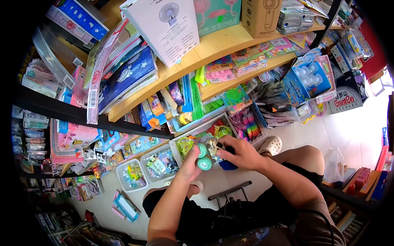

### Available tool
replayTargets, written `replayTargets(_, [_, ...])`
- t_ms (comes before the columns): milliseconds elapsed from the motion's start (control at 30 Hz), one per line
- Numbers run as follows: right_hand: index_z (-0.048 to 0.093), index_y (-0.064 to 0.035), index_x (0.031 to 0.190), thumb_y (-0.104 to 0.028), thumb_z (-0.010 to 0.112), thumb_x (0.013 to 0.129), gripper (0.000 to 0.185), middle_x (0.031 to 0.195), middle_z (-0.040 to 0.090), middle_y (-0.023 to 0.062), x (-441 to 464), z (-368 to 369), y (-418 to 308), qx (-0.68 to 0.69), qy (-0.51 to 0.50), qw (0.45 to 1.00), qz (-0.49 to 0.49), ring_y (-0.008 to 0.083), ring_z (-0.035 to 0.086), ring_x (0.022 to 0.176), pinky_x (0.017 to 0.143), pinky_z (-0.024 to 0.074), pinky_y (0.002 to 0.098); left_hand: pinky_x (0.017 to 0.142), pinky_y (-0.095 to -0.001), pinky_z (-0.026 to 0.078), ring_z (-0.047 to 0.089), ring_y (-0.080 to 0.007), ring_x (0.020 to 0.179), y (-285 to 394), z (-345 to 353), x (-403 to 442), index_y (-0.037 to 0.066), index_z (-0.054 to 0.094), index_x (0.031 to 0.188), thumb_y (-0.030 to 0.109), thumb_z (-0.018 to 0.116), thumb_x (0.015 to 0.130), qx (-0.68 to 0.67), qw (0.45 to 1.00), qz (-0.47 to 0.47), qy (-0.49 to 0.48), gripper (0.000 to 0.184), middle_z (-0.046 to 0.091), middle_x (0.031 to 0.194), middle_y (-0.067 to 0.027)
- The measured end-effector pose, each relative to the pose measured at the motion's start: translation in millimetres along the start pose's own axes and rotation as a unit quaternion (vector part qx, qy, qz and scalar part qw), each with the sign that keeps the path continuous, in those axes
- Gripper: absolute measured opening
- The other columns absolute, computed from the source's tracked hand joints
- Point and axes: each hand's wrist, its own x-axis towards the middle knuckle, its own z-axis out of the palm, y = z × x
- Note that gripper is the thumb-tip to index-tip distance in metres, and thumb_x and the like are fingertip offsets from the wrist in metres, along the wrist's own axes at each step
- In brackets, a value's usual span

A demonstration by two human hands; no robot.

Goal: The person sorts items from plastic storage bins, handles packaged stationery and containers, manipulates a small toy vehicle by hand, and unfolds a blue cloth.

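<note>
Between my hands is a small toy car with mint-green wheels (204, 163) and a brownish, partly clear body (213, 148). My left hand (189, 166) is closed on the wheel side, with its thumb pointing up. My right hand (242, 153) has its fingers bent around the other side of the body, and its fingertips are partly hidden. Something dark blue (227, 165) shows just under the right hand; I cannot make out what it is. Directly beyond the hands is a bin (177, 153) holding green and yellow packets.
Wooden shelves (164, 86) rise ahead, with a white fan box (168, 37) and notebooks (129, 78). Small bins of packets (133, 190) stand at left. On the floor lies a light blue box (126, 207). A black-legged stool (230, 190) is between my legs.
</note>
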Motion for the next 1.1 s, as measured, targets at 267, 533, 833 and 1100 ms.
replayTargets(267, [0.053,-0.0024,0.098,-0.034,0.061,0.082,0.037,0.072,0.057,0.0147,2,6,5,0.027,0.016,0.999,0.025,0.0292,0.056,0.063,0.057,0.0432,0.0362,0.097,-0.0365,0.036,0.045,-0.0208,0.116,1,9,0,0.005,0.033,0.131,0.048,0.042,0.09,-0.017,0.999,-0.004,0.038,0.06,0.045,0.126,-0.009])
replayTargets(533, [0.053,-0.0022,0.094,-0.035,0.062,0.081,0.037,0.07,0.056,0.0158,4,12,2,0.002,0.043,0.999,0.02,0.0315,0.056,0.063,0.056,0.043,0.0377,0.094,-0.0338,0.037,0.048,-0.0184,0.11,2,11,2,0.009,0.039,0.13,0.053,0.04,0.088,-0.058,0.998,0.0,0.036,0.06,0.05,0.122,-0.0061])
replayTargets(833, [0.053,-0.0002,0.095,-0.038,0.063,0.081,0.041,0.071,0.055,0.0158,2,14,-10,-0.046,0.049,0.997,0.048,0.0297,0.056,0.064,0.057,0.0432,0.0368,0.092,-0.0388,0.037,0.049,-0.0208,0.107,1,11,2,0.011,0.042,0.127,0.06,0.039,0.085,-0.068,0.995,-0.016,0.066,0.064,0.052,0.119,-0.0058])
replayTargets(1100, [0.051,0.0005,0.098,-0.04,0.062,0.081,0.046,0.074,0.058,0.0183,1,14,-10,-0.048,0.04,0.998,0.03,0.033,0.059,0.068,0.06,0.045,0.0382,0.089,-0.0333,0.038,0.049,-0.018,0.106,7,20,1,0.008,0.039,0.131,0.058,0.038,0.086,-0.109,0.994,-0.001,0.008,0.067,0.049,0.123,-0.0039])
